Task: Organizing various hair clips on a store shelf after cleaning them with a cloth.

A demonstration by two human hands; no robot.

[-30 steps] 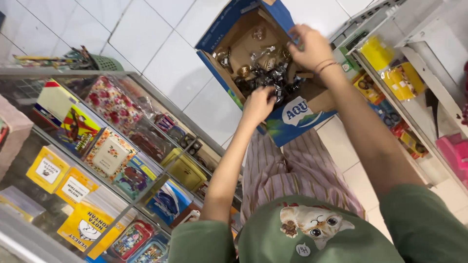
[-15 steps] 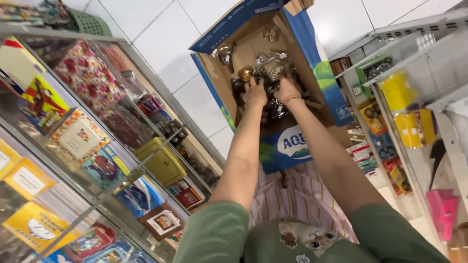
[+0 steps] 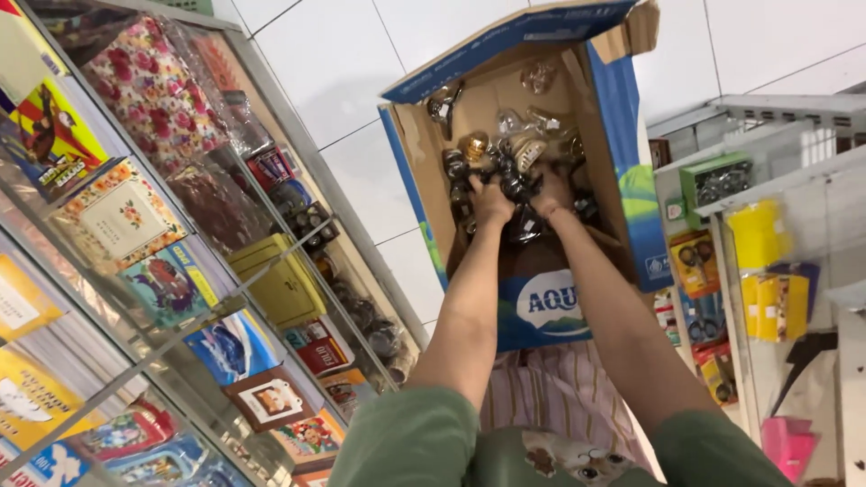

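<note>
The cardboard box (image 3: pixel 622 162) with blue sides stands open on the white tiled floor (image 3: pixel 343 81), to the right of the glass display case (image 3: pixel 180 271), closer and larger in my view than half a second ago. My left hand (image 3: pixel 492 200) is curled down among the small dark and brass metal pieces (image 3: pixel 514 158), and my right hand (image 3: pixel 552 191) beside it is also closed on some; both sit lower in the box than before. The shelf rack (image 3: pixel 767 180) stands rightmost.
</note>
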